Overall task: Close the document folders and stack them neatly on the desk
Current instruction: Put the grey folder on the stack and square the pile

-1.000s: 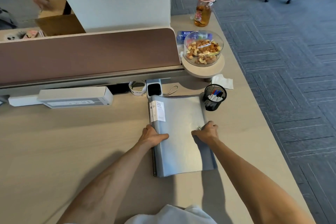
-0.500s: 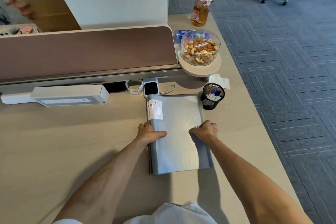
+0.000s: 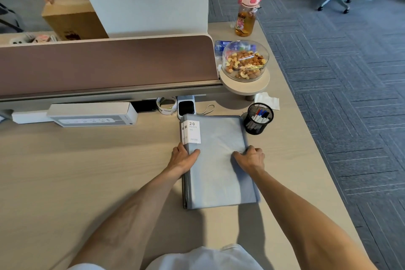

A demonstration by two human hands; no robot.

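Note:
A stack of closed grey-blue document folders (image 3: 217, 166) lies on the wooden desk (image 3: 87, 171), spines to the left, with a white "20 pockets" label at the top left corner. My left hand (image 3: 183, 158) grips the spine side of the stack, thumb on the top cover. At the stack's right edge my right hand (image 3: 249, 156) rests with its fingers curled over that edge. Both hands hold the stack from opposite sides about halfway along.
A black mesh pen cup (image 3: 258, 118) stands at the stack's far right corner. Behind are a small phone-like device (image 3: 186, 107), tape roll (image 3: 166, 105), white box (image 3: 92, 114), nut bowl (image 3: 244, 60), bottle (image 3: 246, 16) and desk divider (image 3: 105, 63). Another person's hand touches a cardboard box (image 3: 70, 15).
My right hand has slid a little to the right, onto the stack's right edge. The stack stays in place. The other person's box beyond the divider has moved.

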